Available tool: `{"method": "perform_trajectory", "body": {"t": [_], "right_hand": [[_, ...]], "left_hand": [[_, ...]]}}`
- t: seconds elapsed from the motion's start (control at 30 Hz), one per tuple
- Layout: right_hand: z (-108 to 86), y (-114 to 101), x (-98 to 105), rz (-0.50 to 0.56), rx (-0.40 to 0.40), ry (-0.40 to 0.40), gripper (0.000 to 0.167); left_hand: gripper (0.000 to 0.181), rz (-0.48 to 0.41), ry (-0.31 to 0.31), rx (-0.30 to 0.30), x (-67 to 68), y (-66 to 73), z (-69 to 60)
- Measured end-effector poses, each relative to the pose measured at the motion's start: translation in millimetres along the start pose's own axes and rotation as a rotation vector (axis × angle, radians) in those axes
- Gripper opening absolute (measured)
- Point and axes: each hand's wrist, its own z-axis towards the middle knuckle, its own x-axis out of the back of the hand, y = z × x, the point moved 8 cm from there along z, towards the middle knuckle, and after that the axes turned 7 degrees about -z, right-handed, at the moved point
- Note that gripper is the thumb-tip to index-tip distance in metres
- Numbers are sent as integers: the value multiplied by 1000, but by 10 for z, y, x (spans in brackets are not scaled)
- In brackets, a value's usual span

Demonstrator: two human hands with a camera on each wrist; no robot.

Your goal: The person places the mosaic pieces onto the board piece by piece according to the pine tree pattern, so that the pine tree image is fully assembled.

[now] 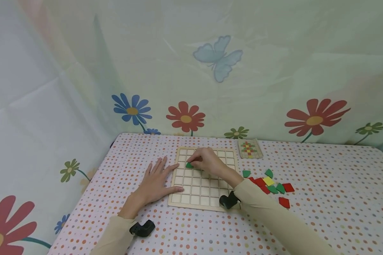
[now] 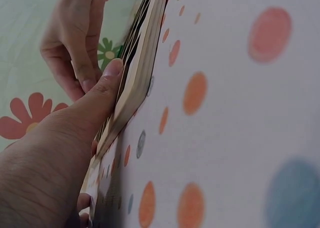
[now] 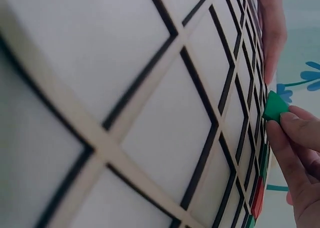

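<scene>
"Beige sleeves (image 1: 111, 239) come closest to us, each with a black wrist camera (image 1: 142, 228) by its cuff. What do we make of the right hand (image 1: 208, 162)?"

"We see its grip narrow, thumb and fingers pinching a small green piece (image 1: 189, 165)."

"And where do we find that piece?"

"Over the far left part of the wooden grid board (image 1: 194, 206). We cannot tell whether it touches a cell."

"How does the left hand (image 1: 154, 184) look to us?"

"Wide: its fingers are spread and straight, gripping nothing. We see the thumb resting on the board's left rim, while most of the hand lies beside it, over the dotted surface (image 1: 332, 184)."

"What have we got on the right?"

"Loose red pieces (image 1: 284, 202), one yellow piece (image 1: 268, 181) and loose green pieces (image 1: 269, 173), several touching, near the board's right side. Farther back, by the far right corner, we see a patterned card (image 1: 257, 152) with a tree-like design in green, red and yellow."

"And behind everything?"

"We have a pale backdrop (image 1: 261, 113) with big flowers and a light-blue butterfly (image 1: 221, 58)."
</scene>
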Motion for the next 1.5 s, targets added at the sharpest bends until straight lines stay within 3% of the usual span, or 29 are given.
{"method": "perform_trajectory", "body": {"t": [0.33,0.93,1.27,1.37,1.5], "right_hand": [[39,-44,-50,-57,-16,-62,13],[101,-145,-119,-228,16,-84,12],[127,-172,-165,-305,-46,-104,14],[109,-229,-182,-360,-11,-116,16],[54,-341,-217,-494,97,-135,19]], "left_hand": [[89,1,-13,-2,-11,-15,4],[89,-13,-17,-3,-3,-3,-3],[88,-16,-15,-5,15,9,-1],[88,-15,-14,-9,13,3,-5],[89,-10,-17,-10,4,-2,-7]]}}
